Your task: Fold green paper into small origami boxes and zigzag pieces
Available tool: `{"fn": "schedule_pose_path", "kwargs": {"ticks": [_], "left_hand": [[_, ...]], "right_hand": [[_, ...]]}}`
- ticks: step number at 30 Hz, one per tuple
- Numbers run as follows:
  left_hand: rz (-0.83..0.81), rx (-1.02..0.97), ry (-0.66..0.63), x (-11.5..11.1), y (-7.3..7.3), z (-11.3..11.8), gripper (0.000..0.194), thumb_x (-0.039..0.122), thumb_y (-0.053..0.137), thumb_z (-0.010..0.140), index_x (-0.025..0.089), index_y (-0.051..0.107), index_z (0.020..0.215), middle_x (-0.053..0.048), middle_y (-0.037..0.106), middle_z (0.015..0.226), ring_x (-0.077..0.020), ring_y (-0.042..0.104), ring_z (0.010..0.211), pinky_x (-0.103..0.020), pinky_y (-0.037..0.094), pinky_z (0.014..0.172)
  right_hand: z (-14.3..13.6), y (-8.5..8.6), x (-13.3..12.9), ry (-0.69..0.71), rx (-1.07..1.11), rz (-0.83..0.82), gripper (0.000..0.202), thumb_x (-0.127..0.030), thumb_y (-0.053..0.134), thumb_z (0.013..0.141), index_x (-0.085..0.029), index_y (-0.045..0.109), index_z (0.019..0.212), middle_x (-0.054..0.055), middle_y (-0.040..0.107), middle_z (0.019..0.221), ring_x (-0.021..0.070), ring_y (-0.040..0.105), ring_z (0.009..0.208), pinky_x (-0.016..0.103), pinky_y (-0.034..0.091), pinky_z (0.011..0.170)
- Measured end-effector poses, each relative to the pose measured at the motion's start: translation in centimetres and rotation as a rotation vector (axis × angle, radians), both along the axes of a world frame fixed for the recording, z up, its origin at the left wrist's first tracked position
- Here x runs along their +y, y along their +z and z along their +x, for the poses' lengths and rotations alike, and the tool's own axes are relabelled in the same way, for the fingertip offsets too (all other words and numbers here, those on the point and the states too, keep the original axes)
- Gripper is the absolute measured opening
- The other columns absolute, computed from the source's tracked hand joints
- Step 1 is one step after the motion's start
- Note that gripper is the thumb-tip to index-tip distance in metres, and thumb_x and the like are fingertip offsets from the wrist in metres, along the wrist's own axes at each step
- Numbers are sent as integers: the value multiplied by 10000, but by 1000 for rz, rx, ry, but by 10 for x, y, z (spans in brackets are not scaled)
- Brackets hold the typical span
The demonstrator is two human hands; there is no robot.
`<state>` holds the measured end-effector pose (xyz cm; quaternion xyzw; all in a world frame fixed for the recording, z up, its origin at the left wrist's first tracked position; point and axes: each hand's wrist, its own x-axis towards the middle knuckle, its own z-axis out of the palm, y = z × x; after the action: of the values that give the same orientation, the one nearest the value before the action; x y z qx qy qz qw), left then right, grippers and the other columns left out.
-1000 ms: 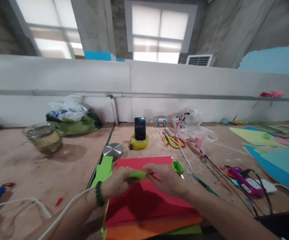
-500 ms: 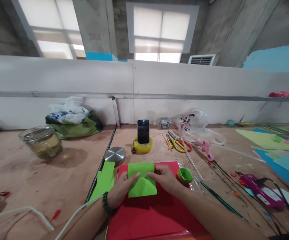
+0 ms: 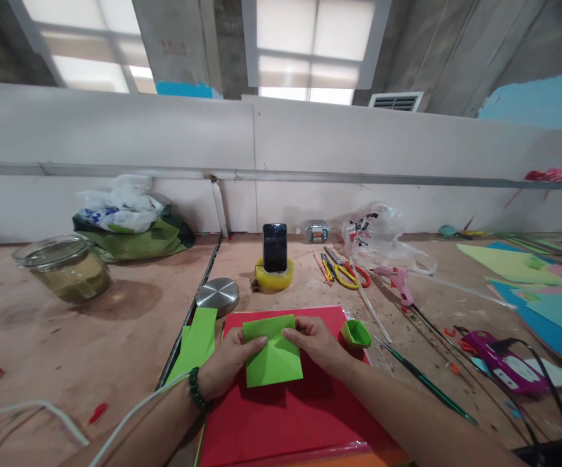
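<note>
A green paper square (image 3: pixel 275 357) is held above the red sheet (image 3: pixel 281 421), with creases showing on it. My left hand (image 3: pixel 227 363) pinches its left edge, thumb on the front; a dark green bead bracelet circles that wrist. At the upper right edge, my right hand (image 3: pixel 317 344) grips the same paper between thumb and fingers. Just right of the red sheet's top stands a small folded green paper cup (image 3: pixel 357 334). More green paper strips (image 3: pixel 200 340) lie to the left of the sheet.
Beyond the sheet are a phone (image 3: pixel 275 248) on a yellow tape roll, a round metal lid (image 3: pixel 218 295) and scissors (image 3: pixel 346 275). A pink glue gun (image 3: pixel 400 285) and green-handled tool (image 3: pixel 426 383) lie right. A glass jar (image 3: pixel 67 272) stands left.
The green paper has tilted slightly, its left side now lower at the top edge. Both hands still hold it. The whole view has shifted a little.
</note>
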<state>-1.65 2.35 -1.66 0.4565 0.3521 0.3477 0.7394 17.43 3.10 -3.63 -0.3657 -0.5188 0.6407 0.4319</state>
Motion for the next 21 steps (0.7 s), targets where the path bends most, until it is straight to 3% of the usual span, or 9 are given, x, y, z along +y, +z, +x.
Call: {"fn": "schedule_pose_path", "kwargs": {"ticks": [4, 10, 13, 17, 21], "left_hand": [[12, 72, 17, -2, 5, 1, 459, 556, 743, 668, 114, 741, 793, -79, 751, 740, -203, 680, 683, -294, 514, 698], [76, 159, -52, -8, 11, 2, 501, 598, 715, 669, 105, 730, 755, -54, 719, 651, -181, 641, 608, -262, 482, 617], [81, 170, -23, -10, 13, 3, 493, 601, 707, 672, 117, 728, 767, -42, 720, 658, -178, 632, 603, -264, 483, 616], [93, 163, 0, -11, 13, 3, 485, 598, 677, 698, 127, 732, 797, -55, 734, 713, -205, 655, 672, -293, 506, 677], [299, 362, 4, -5, 9, 1, 451, 564, 587, 771, 139, 737, 787, -66, 741, 754, -216, 657, 701, -302, 514, 671]], "right_hand": [[-2, 3, -2, 24, -41, 9, 463, -584, 742, 639, -141, 692, 762, -4, 642, 658, 127, 560, 590, 277, 456, 622], [0, 9, -2, -143, -94, 69, 478, -624, 711, 643, -160, 594, 625, -51, 494, 530, 83, 416, 493, 221, 357, 495], [2, 10, -1, -168, -106, 70, 504, -653, 668, 672, -168, 553, 595, -56, 453, 506, 84, 401, 479, 222, 347, 480], [2, 12, -3, -144, -142, 88, 492, -651, 660, 680, -169, 563, 659, -47, 487, 558, 91, 434, 512, 220, 354, 494], [5, 9, 0, -60, -276, 126, 454, -572, 711, 663, -156, 550, 580, -43, 485, 522, 86, 418, 492, 218, 330, 473]]}}
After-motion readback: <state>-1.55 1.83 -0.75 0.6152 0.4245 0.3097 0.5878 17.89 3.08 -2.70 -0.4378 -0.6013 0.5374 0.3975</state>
